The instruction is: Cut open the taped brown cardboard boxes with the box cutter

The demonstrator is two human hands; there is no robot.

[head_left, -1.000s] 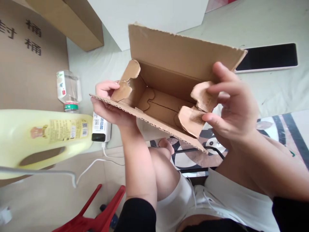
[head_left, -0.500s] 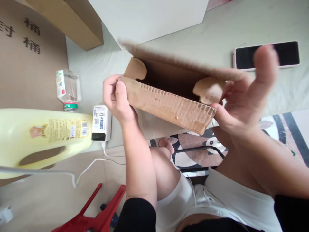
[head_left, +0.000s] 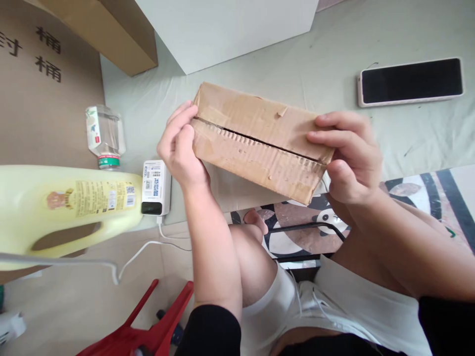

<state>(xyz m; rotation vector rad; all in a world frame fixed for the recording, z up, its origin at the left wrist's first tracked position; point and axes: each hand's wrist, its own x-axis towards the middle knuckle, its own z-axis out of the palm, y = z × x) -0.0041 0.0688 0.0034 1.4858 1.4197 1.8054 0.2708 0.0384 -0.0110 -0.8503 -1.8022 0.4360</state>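
Observation:
A small brown cardboard box (head_left: 256, 158) is held up between both hands, tilted down toward the right. Both flaps of its near side lie folded in, leaving a thin dark slit along the middle; the inside is hidden. My left hand (head_left: 180, 143) grips the box's left end, thumb on the lower panel and fingers round the corner. At the right end, my right hand (head_left: 352, 153) has its fingertips on the upper panel and its thumb by the lower corner.
Left of the box are a white power bank (head_left: 156, 188) with a cable, a clear bottle (head_left: 107, 133) and a large yellow jug (head_left: 67, 202). A phone (head_left: 411, 81) lies at the right. Behind stand a white box (head_left: 233, 29) and larger cartons (head_left: 48, 109). A red stool (head_left: 148, 326) is below.
The box's upper flap has swung down, covering the opening that showed a dark inside. My right hand's raised thumb has come down and its fingers now rest on that flap.

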